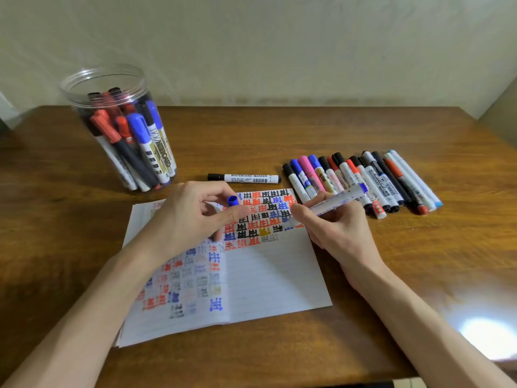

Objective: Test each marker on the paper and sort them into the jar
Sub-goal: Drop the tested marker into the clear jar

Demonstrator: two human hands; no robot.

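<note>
My right hand (333, 228) grips an uncapped blue marker (340, 198), its tip down on the lined paper (268, 275) by a fresh blue mark. The marker is blurred. My left hand (193, 217) rests on the paper and pinches the blue cap (232, 200). The upper part of the paper is covered with red, blue and black test marks. A clear plastic jar (117, 127) with several red, blue and black markers in it stands at the back left, apart from both hands.
A row of several capped markers (361, 182) lies on the wooden table (279, 135) to the right of the paper. One black whiteboard marker (244, 178) lies alone just beyond the paper. A wall runs behind the table.
</note>
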